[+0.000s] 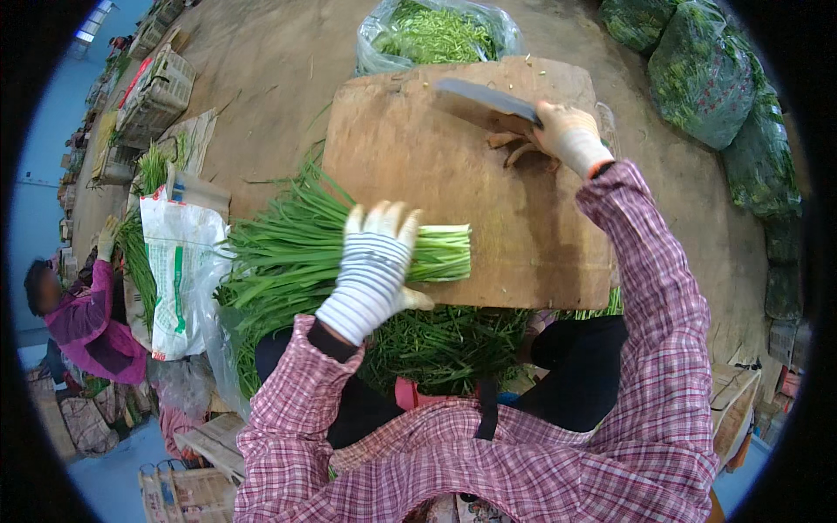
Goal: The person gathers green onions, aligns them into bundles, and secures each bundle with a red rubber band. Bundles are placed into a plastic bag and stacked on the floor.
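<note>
My left hand (pixel 379 261), in a white knit glove with grey stripes, grips a thick bundle of green leafy stalks (pixel 281 252), perhaps garlic chives. Their pale, evenly cut ends (pixel 451 253) point right across a worn wooden board (pixel 523 242). Above the board's far right part, my right hand (pixel 567 134), also gloved, holds a cleaver-like knife (pixel 487 98) with its blade pointing left, apart from the bundle. Under the knife hand lie tan strips (pixel 520 145), whose kind I cannot tell.
Beyond the board stands a clear plastic bag (pixel 376 42) of cut green pieces. Loose dark greens (pixel 444 346) lie below its near edge. A white printed sack (pixel 180 281) is on the left, near a person in purple (pixel 98 327). Stuffed bags of greens (pixel 703 78) line the right.
</note>
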### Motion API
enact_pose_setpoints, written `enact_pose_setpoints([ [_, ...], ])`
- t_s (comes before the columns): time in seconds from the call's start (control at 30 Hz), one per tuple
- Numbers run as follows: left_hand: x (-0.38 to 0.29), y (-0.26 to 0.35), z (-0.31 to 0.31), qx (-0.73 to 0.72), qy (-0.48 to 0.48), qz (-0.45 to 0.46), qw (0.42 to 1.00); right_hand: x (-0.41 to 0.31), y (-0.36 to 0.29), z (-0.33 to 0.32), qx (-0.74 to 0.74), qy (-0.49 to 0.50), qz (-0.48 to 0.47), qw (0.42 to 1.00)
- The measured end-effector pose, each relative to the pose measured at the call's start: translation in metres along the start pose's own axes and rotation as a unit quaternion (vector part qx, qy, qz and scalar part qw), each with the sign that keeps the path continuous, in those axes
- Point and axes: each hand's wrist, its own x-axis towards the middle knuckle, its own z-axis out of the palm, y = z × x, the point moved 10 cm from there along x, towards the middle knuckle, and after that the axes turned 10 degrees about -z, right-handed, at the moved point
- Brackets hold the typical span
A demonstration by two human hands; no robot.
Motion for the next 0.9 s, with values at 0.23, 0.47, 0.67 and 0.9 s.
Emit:
enact_pose_setpoints([
  [0.23, -0.056, -0.035, -0.019, -0.053, 0.147, -0.051, 0.986, -0.077, -0.056, -0.022, -0.005, 0.078, -0.079, 0.994],
  [0.47, -0.115, -0.029, -0.019, -0.175, 0.243, -0.074, 0.951, -0.091, -0.228, 0.004, 0.233, -0.038, -0.279, 0.931],
  [0.67, -0.167, -0.053, 0.112, -0.77, 0.046, -0.319, 0.551, -0.139, -0.255, 0.008, 0.156, -0.007, -0.16, 0.975],
  [0.9, -0.168, -0.061, 0.166, -0.925, 0.133, -0.237, 0.265, -0.25, -0.282, 0.045, 0.39, -0.093, -0.092, 0.911],
])
